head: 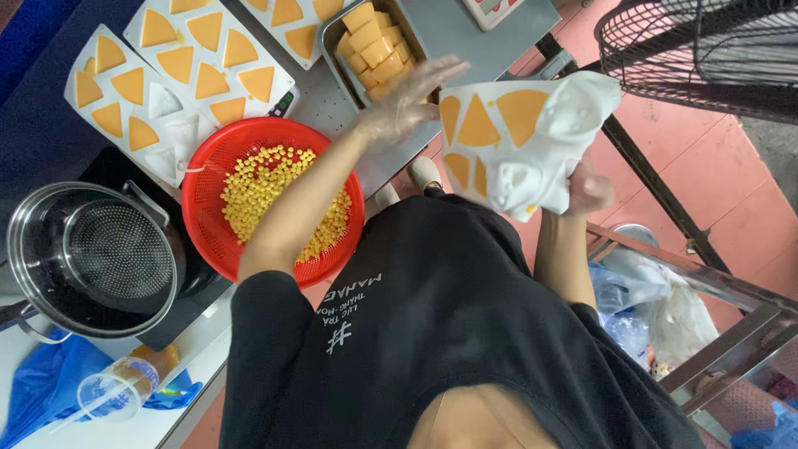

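Observation:
My right hand (pixel 587 188) grips a white flexible mould (pixel 532 158) by its lower right edge and holds it up, bent, in the air. Several of its triangular cavities hold orange filling and some are empty. My left hand (pixel 409 98), in a clear plastic glove, has its fingers spread and touches the mould's left edge. It hovers over a metal tray (pixel 328 43) of yellow-orange cubes (pixel 376 46).
Three more white moulds with orange triangles (pixel 208 58) lie on the grey table. A red basket (pixel 204 179) of small yellow pieces sits beside a steel pot (pixel 91 258). A plastic cup (pixel 116 392), a blue bag (pixel 37 387), a black fan (pixel 706 50) and a metal frame (pixel 715 287) are nearby.

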Demonstrator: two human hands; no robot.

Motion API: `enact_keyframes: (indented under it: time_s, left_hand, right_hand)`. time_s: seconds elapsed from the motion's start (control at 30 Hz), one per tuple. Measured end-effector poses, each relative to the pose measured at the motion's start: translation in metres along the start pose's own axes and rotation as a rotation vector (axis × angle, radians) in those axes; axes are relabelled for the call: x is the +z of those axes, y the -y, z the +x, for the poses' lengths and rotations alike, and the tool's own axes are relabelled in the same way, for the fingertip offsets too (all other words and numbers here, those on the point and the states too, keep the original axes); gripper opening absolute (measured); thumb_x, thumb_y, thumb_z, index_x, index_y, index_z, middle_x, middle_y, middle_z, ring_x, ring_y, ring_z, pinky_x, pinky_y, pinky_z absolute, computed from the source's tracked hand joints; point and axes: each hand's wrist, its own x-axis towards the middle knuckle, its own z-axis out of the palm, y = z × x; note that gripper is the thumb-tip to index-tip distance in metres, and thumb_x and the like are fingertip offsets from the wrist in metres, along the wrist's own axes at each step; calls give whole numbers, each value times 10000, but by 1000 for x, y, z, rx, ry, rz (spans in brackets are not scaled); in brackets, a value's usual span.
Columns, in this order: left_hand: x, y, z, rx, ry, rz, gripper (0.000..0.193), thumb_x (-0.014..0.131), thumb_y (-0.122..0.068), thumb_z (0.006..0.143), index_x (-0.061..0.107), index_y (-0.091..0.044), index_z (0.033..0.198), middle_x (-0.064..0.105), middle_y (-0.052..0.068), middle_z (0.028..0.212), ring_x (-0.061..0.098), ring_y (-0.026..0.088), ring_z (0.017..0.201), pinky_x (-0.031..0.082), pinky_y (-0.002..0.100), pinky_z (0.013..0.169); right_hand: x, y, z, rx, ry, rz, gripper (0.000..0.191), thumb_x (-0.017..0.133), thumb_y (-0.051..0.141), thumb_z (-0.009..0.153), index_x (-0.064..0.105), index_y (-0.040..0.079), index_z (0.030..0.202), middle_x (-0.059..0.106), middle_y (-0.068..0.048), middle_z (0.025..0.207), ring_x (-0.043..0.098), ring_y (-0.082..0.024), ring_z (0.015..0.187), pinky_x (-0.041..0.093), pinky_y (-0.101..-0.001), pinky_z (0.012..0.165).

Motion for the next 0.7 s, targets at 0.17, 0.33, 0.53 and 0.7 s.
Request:
enact_keyframes:
  time_s: [0.17,0.33,0.53,0.7]
  left_hand:
    - [-5,-16,-7,214,148,-1055,694,612,-409,975,507,4,1524,562,99,1561,549,234,1447,431,401,1250]
    - [-25,-49,-17,216,7,-331,473,582,-369,1020,678,-33,1339,756,103,1206,705,208,1117,540,352,1031]
    - [-27,-75,-21,123,-78,172,354,541,-270,1059,615,15,863,594,169,704,616,315,650,510,420,662]
    - [-24,-75,-25,168,-213,310,211,589,-197,1025,657,-9,958,640,202,790,656,391,765,520,444,647]
  right_hand:
    - [12,0,22,37,134,-12,1006,719,462,705,399,-15,1530,496,-170,1515,513,-304,1408,413,-422,1226]
    - [14,-3,38,87,283,-33,936,702,487,706,480,-40,1447,515,-189,1507,525,-317,1402,416,-434,1228]
    - [-12,-13,49,86,424,-42,874,682,516,707,578,-70,1347,538,-212,1498,540,-332,1396,419,-448,1231]
    - [-65,-31,43,147,446,0,846,654,485,744,609,-97,1357,648,-223,1377,644,-280,1168,512,-378,1038]
